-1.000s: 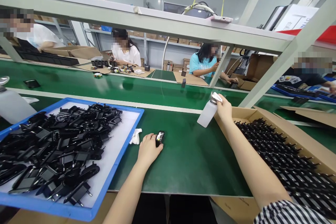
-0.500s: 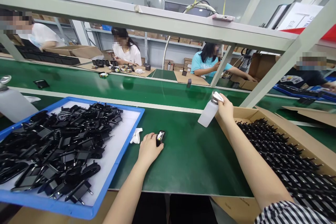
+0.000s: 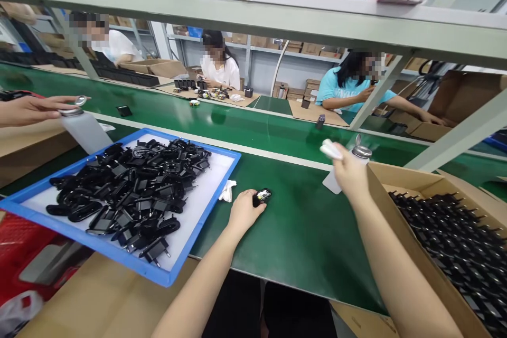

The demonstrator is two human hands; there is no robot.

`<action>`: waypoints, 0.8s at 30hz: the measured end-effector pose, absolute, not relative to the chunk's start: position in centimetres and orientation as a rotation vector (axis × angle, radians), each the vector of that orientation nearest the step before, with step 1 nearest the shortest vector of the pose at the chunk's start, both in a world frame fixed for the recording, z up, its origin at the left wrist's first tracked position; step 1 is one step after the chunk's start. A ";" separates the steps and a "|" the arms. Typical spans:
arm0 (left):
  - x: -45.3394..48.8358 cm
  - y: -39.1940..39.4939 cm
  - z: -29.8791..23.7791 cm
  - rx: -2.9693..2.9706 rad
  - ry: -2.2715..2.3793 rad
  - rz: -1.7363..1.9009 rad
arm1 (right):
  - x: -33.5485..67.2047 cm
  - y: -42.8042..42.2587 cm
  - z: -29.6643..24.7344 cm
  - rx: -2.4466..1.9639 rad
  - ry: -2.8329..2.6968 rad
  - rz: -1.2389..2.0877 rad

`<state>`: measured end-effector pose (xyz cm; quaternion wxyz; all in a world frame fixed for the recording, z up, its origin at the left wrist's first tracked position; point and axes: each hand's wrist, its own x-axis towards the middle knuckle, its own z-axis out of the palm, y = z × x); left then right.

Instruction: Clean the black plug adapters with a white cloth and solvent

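My left hand rests on the green bench, its fingers closed round a small black charger housing with yellow and white electronic parts showing at its open end. My right hand is raised and pinches a folded white cloth. Behind that hand a translucent pump bottle with a metal cap stands on the bench, partly hidden by the hand. A crumpled white cloth lies left of my left hand, against the tray's edge.
A blue-rimmed tray on the left holds many black plug chargers. A cardboard box of upright black chargers stands at right. A co-worker's hand touches another pump bottle. A shelf beam crosses overhead; co-workers sit opposite.
My right hand has come off the bottle's cap with the white cloth, leaving the bottle standing. My left hand keeps the charger housing. The view has turned left; a co-worker's hand now shows at the left bottle.
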<state>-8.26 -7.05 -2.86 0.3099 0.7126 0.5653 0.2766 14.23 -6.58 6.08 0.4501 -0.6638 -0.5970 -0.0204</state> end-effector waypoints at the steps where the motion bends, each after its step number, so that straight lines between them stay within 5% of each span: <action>1: -8.3 -7.0 -2.8 1.789 1.391 0.778 | 13.0 -6.3 5.1 -1.595 -1.485 0.153; 5: -8.4 -7.0 -2.6 1.310 0.895 0.871 | 8.8 -5.5 1.3 -1.291 -1.262 1.032; 8: -8.5 -7.0 -2.4 1.016 0.654 0.844 | 6.5 -6.1 -0.1 -0.968 -1.063 1.295; 24: -9.0 -6.9 -2.4 0.750 0.392 0.892 | 5.1 -11.0 -0.9 -0.960 -1.341 0.905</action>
